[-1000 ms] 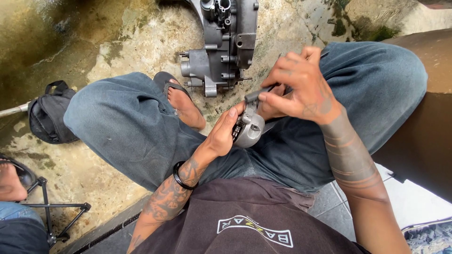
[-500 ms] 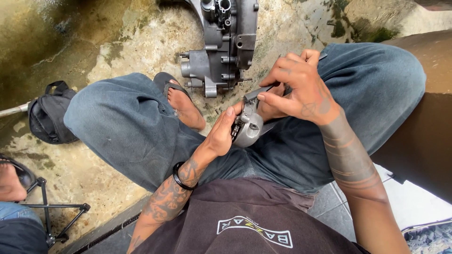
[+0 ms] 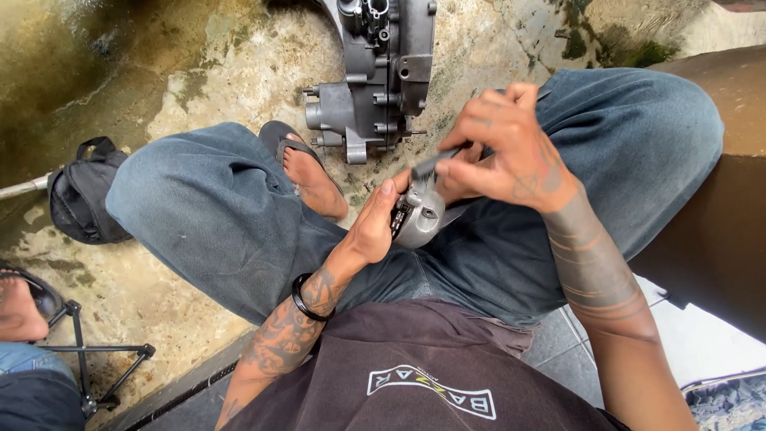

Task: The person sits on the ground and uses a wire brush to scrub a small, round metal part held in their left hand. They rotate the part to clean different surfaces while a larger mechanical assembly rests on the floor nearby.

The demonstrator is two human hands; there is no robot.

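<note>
Over lap: left hand (image 3: 375, 227) grips grey metal part (image 3: 419, 214); right hand (image 3: 503, 148) pinches dark tool (image 3: 437, 162).

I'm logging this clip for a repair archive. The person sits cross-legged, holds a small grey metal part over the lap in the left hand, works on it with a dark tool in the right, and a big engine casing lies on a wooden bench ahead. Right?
Not quite: the head view shows the engine casing lying on the stained concrete ground, not on a bench. The rest stands: left hand holds the grey metal part, right hand works a dark tool.
</note>
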